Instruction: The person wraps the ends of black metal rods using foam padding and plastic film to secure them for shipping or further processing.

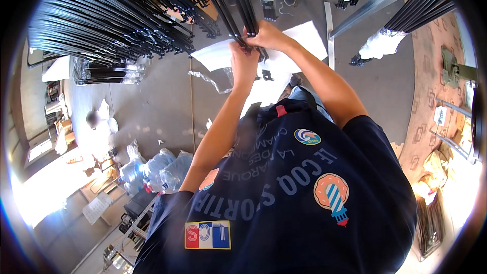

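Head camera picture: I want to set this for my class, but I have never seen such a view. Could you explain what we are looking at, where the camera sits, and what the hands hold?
There is no machine here: a person works with two bare hands. The single picture comes from a wide fisheye camera worn on the person's head, looking down, so straight edges bend near the rim and the dark blue shirt fills the lower part. Both arms reach forward. The left hand and the right hand grip a bundle of thin black rods that runs toward the top edge. Below the hands, white sheets lie on the grey floor. A large stack of similar black rods fills the upper left, and more rods with white-wrapped ends stand at the upper right.
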The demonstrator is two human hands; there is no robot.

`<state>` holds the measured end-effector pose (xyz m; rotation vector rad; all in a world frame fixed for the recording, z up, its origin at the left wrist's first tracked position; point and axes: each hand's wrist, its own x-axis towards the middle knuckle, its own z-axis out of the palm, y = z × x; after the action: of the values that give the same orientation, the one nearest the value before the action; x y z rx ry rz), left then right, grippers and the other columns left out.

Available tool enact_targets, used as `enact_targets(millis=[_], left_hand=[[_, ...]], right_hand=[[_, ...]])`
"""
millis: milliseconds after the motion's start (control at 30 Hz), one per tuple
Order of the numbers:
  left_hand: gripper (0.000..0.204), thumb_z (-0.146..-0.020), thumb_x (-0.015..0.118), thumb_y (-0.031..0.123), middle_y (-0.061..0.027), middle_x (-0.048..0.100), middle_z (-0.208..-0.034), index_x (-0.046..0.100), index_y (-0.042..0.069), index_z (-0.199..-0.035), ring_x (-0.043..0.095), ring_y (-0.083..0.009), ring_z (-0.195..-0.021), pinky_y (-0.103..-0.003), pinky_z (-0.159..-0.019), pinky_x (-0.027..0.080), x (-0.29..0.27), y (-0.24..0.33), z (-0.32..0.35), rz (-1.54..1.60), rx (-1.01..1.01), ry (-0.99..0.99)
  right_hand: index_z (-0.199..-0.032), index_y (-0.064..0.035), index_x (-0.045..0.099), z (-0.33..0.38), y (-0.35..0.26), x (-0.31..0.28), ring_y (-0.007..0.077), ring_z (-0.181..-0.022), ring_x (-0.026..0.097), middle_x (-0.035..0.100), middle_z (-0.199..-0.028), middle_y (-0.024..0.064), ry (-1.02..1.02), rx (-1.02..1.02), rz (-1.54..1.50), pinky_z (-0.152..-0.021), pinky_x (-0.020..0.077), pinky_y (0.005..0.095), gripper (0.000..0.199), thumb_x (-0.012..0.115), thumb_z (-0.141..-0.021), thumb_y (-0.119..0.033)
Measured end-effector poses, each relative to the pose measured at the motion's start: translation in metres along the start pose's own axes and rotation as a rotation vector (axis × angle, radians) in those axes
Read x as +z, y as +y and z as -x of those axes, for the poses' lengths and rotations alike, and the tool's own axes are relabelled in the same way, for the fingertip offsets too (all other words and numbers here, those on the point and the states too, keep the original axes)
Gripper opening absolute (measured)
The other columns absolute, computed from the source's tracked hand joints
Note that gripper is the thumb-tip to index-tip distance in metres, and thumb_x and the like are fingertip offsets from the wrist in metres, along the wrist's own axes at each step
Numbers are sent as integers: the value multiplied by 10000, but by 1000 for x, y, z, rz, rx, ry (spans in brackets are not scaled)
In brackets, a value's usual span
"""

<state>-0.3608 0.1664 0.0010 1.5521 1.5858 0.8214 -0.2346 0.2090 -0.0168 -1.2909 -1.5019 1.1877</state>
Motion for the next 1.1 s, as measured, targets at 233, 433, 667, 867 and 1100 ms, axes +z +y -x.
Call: enact_targets(millis=[233, 433, 667, 867, 1100], left_hand=[[277, -706, 545, 33, -157, 504, -772, 357, -6, -907, 517, -338, -694, -405, -666, 405, -2, -4, 6, -129, 36, 95], [406, -680, 577, 30, -170, 451, -982, 377, -8, -1031, 533, -257, -836, -375, -737, 415, -9, -6, 10, -118, -39, 154], [466, -775, 479, -34, -131, 538, -1103, 381, 39, -1225, 510, -261, -1013, -376, -946, 312, -39, -8, -38, -102, 441, -125], [332, -779, 498, -41, -86, 614, -894, 457, 17, -1104, 604, -189, -883, -282, -767, 450, -50, -4, -70, 129, 444, -522], [393, -739, 572, -40, -127, 601, -955, 460, 32, -1109, 575, -248, -918, -338, -808, 433, -66, 23, -71, -299, 331, -644]], right_hand=[[-789, -16, 573, 0, -13, 7, 169, -661, 537, 567, -687, 82, -50, 40, -16, -624, 420, 281, 195, 630, -625, -104], [-817, -20, 596, 4, -18, 5, 226, -640, 577, 602, -693, 126, -71, -1, -51, -615, 441, 304, 247, 665, -624, -158], [-1096, -56, 515, 17, -23, -5, 232, -764, 577, 610, -864, 126, -147, 2, -121, -710, 436, 290, 440, 624, -670, -84], [-1209, -95, 427, 33, -17, -6, 346, -918, 558, 589, -992, 181, -3, -72, 133, -783, 429, 368, 476, 537, -752, -25], [-958, -27, 562, 29, -30, -40, 361, -873, 560, 599, -902, 197, -238, -11, 516, -756, 429, 432, 219, 573, -747, -83]])
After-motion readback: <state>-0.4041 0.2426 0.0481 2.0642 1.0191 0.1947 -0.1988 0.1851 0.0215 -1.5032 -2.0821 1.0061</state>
